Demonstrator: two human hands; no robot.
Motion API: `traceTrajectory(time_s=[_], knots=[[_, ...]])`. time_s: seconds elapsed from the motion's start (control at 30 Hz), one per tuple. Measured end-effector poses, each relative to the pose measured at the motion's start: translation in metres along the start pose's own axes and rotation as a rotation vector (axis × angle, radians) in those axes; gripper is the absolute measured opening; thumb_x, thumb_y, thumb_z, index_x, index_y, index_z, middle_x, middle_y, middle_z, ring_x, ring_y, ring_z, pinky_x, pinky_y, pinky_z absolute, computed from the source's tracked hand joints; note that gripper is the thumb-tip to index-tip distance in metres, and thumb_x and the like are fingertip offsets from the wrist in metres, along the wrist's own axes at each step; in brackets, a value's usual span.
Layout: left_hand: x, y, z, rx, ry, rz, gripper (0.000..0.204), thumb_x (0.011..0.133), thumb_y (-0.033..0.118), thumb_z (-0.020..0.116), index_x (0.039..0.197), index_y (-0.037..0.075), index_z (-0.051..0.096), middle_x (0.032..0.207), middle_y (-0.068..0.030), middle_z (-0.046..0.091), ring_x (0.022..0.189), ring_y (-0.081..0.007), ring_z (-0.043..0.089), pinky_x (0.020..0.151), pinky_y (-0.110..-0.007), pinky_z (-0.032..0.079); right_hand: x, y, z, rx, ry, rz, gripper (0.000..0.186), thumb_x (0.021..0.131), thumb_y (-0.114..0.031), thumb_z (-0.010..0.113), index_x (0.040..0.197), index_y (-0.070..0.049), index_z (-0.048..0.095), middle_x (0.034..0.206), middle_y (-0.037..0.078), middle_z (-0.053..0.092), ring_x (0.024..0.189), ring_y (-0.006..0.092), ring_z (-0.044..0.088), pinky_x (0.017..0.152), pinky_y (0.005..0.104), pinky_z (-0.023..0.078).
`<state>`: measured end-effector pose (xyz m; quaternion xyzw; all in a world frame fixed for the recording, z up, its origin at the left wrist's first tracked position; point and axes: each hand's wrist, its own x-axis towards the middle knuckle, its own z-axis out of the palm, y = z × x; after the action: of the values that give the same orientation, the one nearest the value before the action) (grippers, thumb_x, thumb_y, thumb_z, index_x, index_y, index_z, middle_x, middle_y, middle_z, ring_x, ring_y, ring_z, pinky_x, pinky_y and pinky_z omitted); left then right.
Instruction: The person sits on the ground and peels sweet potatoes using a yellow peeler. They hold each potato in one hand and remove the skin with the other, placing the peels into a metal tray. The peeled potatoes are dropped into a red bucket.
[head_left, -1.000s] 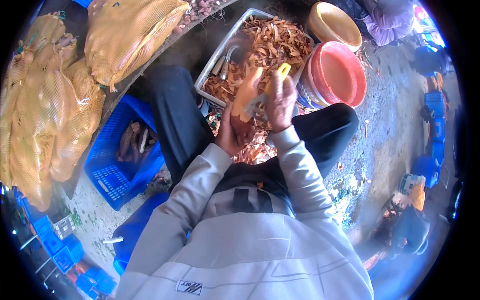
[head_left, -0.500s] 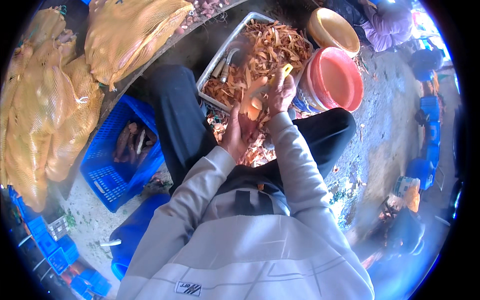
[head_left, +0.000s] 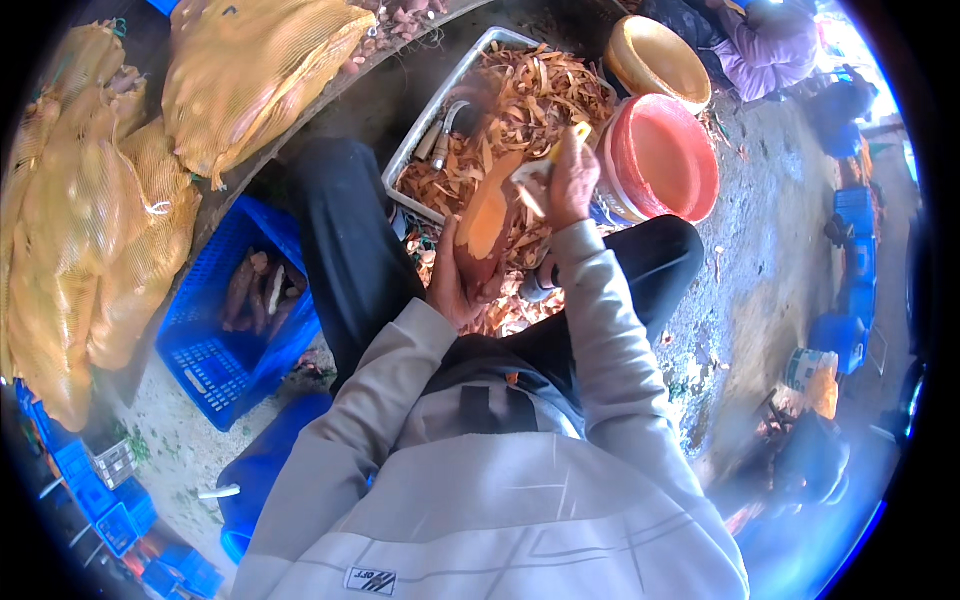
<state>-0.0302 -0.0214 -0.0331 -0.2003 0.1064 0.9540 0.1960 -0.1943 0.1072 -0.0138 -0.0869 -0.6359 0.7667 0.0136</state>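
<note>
Two bare hands are seen from above, closed around a sweet potato and its peeler. The left hand [head_left: 452,285] is wrapped around the lower end of a long sweet potato [head_left: 487,222], held upright between the knees, its peeled orange face turned to the camera. The right hand [head_left: 571,180] is clenched on a yellow-handled peeler [head_left: 568,142], pressed against the upper part of the root. Just behind the hands, a grey rectangular tray [head_left: 428,135] is filled with orange-brown peelings [head_left: 520,100]; more peelings are scattered on the ground between the legs. To the right of the tray, a red bucket [head_left: 662,160] is set beside a yellow bowl [head_left: 655,60]. At the left, a blue plastic crate [head_left: 215,345] holds a few unpeeled roots, and bulging yellow mesh sacks [head_left: 110,210] are heaped beyond it.
</note>
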Motion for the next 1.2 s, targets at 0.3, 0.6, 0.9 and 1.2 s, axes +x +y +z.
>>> traceTrajectory(time_s=[0.3, 0.6, 0.9, 1.2], knots=[[0.001, -0.006, 0.013, 0.044, 0.025, -0.003, 0.065, 0.098, 0.063, 0.034, 0.131, 0.011, 0.054, 0.103, -0.0134, 0.068, 0.044, -0.0183, 0.05, 0.034, -0.026, 0.035, 0.012, 0.02, 0.006, -0.341, 0.085, -0.223, 0.042, 0.095, -0.036, 0.061, 0.08, 0.002, 0.058, 0.07, 0.017, 0.06, 0.065, 0.0272, 0.057, 0.066, 0.0387, 0.046], [-0.001, -0.007, 0.006, -0.168, -0.086, -0.082, 0.066, 0.097, 0.065, 0.039, 0.124, 0.008, 0.057, 0.085, -0.0181, 0.068, 0.038, -0.0221, 0.05, 0.032, -0.027, 0.037, 0.047, -0.057, -0.006, -0.329, 0.306, -0.617, 0.039, 0.098, -0.04, 0.057, 0.09, -0.002, 0.056, 0.071, 0.01, 0.059, 0.068, 0.0189, 0.056, 0.062, 0.0362, 0.046], [0.014, -0.01, -0.037, 0.176, 0.164, 0.163, 0.044, 0.099, 0.046, 0.051, 0.129, 0.013, 0.055, 0.107, -0.0041, 0.063, 0.083, -0.0131, 0.062, 0.059, -0.025, 0.048, 0.017, 0.06, -0.036, 0.18, -0.181, -0.053, 0.034, 0.102, -0.026, 0.054, 0.125, 0.0, 0.055, 0.102, 0.013, 0.064, 0.1, 0.0213, 0.063, 0.083, 0.0302, 0.052], [0.013, -0.004, 0.008, 1.013, 0.447, 0.763, 0.046, 0.101, 0.04, 0.051, 0.129, 0.004, 0.053, 0.114, -0.0087, 0.056, 0.093, -0.018, 0.054, 0.074, -0.031, 0.048, -0.004, 0.014, -0.03, -0.706, 0.221, -0.156, 0.038, 0.096, -0.037, 0.061, 0.089, -0.001, 0.054, 0.077, 0.029, 0.064, 0.076, 0.048, 0.063, 0.066, 0.0505, 0.048]])
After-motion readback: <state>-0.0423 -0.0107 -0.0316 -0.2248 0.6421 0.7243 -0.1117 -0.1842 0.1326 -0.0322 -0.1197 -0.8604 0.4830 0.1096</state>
